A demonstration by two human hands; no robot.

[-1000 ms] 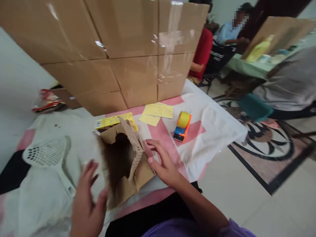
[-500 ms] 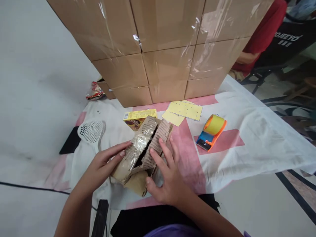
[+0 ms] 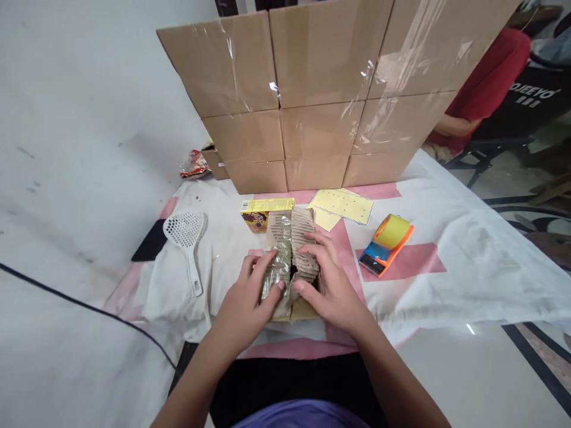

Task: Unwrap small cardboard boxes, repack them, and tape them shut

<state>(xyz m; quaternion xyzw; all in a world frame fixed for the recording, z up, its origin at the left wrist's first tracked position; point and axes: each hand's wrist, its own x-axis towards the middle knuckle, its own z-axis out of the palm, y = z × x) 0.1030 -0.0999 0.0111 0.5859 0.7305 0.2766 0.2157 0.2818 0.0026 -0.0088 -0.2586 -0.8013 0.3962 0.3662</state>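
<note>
A small brown cardboard box (image 3: pixel 281 306) stands close to me, its top flaps nearly meeting over a dark, narrow gap. Its left flap wears shiny clear tape; the right flap (image 3: pixel 303 235) is torn down to bare corrugation. My left hand (image 3: pixel 247 294) lies on the taped flap, thumb and forefinger apart, other fingers along the box's left side. On the corrugated flap rests my right hand (image 3: pixel 332 282), fingers spread and thumb near the gap. Just behind the box is a yellow printed carton (image 3: pixel 256 220), partly covered by it.
A tape dispenser (image 3: pixel 386 244) with yellow tape lies to the right, near yellow paper sheets (image 3: pixel 343 205). At left are a white slotted skimmer (image 3: pixel 187 238) and a dark flat object (image 3: pixel 149 241). Large taped cartons (image 3: pixel 316 134) form a wall behind. A person in red (image 3: pixel 486 83) sits beyond.
The small box has turned upright to face me and its flaps have come closer together. Both hands have shifted with it, and my view has tilted up slightly.
</note>
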